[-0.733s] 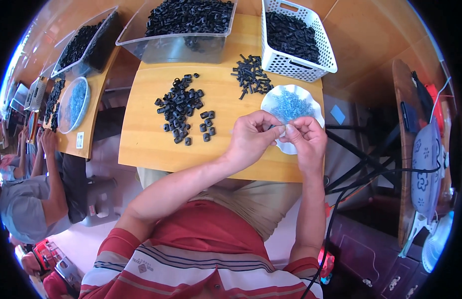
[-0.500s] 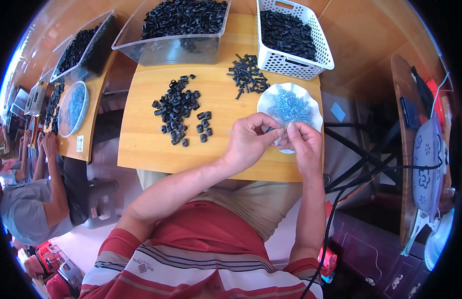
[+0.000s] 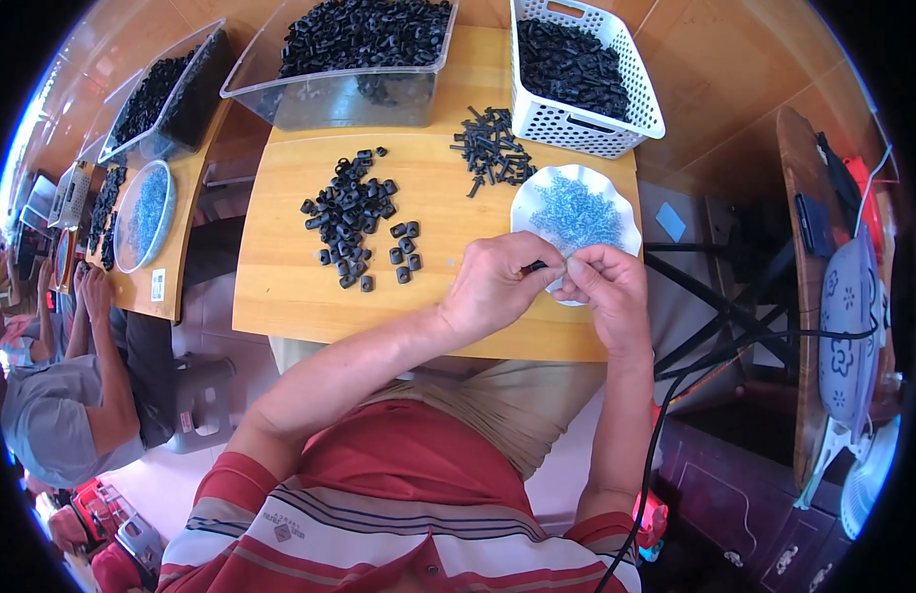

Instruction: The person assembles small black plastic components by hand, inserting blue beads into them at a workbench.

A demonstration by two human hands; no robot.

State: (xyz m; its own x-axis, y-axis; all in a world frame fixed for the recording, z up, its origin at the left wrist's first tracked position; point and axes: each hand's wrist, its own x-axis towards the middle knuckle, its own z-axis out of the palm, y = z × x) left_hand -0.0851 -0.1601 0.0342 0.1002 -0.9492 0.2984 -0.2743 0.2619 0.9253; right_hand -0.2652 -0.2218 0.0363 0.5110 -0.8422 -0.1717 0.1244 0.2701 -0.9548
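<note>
Both hands meet in front of the white scalloped plate (image 3: pixel 523 206), fingertips nearly touching. My left hand (image 3: pixel 493 282) is closed in a pinch on a small black plastic piece (image 3: pixel 533 266), mostly covered by the fingers. My right hand (image 3: pixel 612 289) pinches at the same spot; whatever lies between its fingertips is too small and hidden to make out. Small clear-blue pieces (image 3: pixel 577 212) are heaped on the plate just beyond the hands. To the left lie a loose pile of black square-ended parts (image 3: pixel 349 212) and a small group set apart (image 3: pixel 404 252).
Black stick-like parts (image 3: pixel 493 148) lie behind the plate. A clear bin (image 3: pixel 359 104) and a white perforated basket (image 3: pixel 582 128), both full of black parts, stand at the table's back. At left, another person (image 3: pixel 68 405) works at a second table. A black cable (image 3: pixel 666 405) hangs at right.
My left wrist has turned slightly, and the black piece shows a little more between its fingers. The right hand has shifted slightly right. The heaps look unchanged.
</note>
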